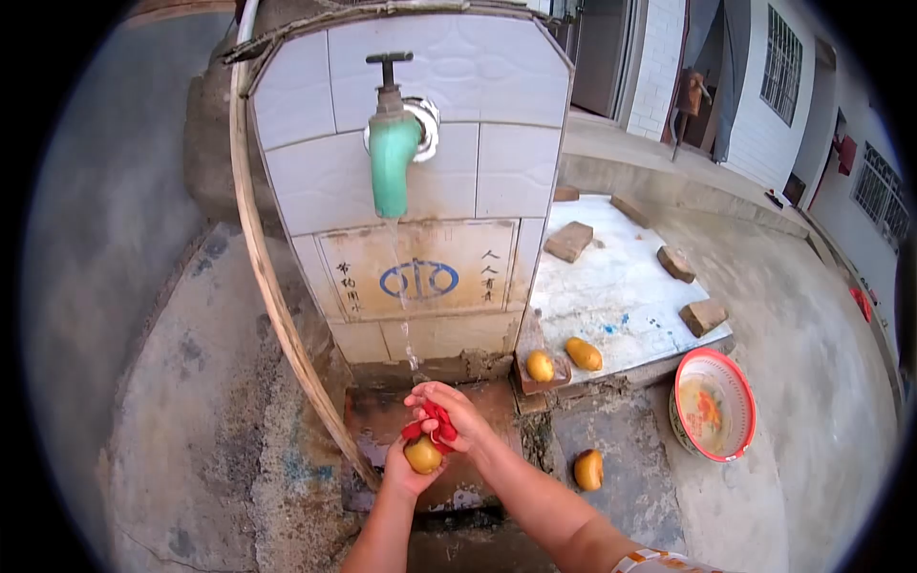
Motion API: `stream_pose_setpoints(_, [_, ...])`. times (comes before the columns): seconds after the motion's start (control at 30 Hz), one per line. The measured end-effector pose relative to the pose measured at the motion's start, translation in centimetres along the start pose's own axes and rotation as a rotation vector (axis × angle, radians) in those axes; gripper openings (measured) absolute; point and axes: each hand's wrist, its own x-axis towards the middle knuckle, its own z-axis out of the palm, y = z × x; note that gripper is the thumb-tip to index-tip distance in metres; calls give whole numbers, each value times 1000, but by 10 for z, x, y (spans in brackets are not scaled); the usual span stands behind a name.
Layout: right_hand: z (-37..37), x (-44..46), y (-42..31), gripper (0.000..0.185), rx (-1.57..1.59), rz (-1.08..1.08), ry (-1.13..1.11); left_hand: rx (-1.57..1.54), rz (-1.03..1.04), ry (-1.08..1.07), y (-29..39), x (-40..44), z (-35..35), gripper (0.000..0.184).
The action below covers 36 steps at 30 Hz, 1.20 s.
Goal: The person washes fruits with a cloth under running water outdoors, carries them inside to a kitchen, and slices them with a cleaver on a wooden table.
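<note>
The potato (423, 456) lies between the two hands, low over the wet slab (382, 413) at the foot of the tiled pillar (447, 186). It appears nearly round in this view; no clear long axis can be read. The left hand (401, 475) is the nearer support: it is cupped, partly closed, and carries the potato from the left and near side. The right hand (458, 413) is curled over the red cloth (438, 426), which bears on the far side of the potato. The thumb position of the right hand cannot be fully read.

The tap (390, 167) is on the pillar, above and to the far side of the hands. A thin water stream (407, 329) falls from it toward the fingers; actual contact cannot be confirmed. The wooden pole (272, 301) slants down on the left, its lower end near the left forearm.

To the right, a second potato (540, 366) rests on a brick, and a third potato (584, 354) lies just beside it. A fourth potato (588, 470) is on the paving, nearer the person. Farther right stands the red-rimmed basin (748, 393). Beyond, the white board (621, 286) carries several bricks, and a building with barred windows (781, 67) borders the concrete yard (812, 315).
</note>
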Motion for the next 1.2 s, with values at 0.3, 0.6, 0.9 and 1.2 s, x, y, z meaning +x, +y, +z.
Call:
stream_pose_setpoints(0.3, [14, -1, 36, 32, -1241, -402, 215, -81, 237, 100, 26, -12, 33, 38])
stream_pose_setpoints(0.6, [7, 13, 48, 28, -1015, -559, 148, 73, 280, 229, 22, -26, 40, 41])
stream_pose_setpoints(0.9, [8, -8, 54, 23, -180, -106, 496, 737, 776, 447, 22, 6, -1, 46])
stream_pose_setpoints(1.2, [0, 1, 44, 15, -1112, -676, 433, 100, 297, 291, 9, -9, 39, 49])
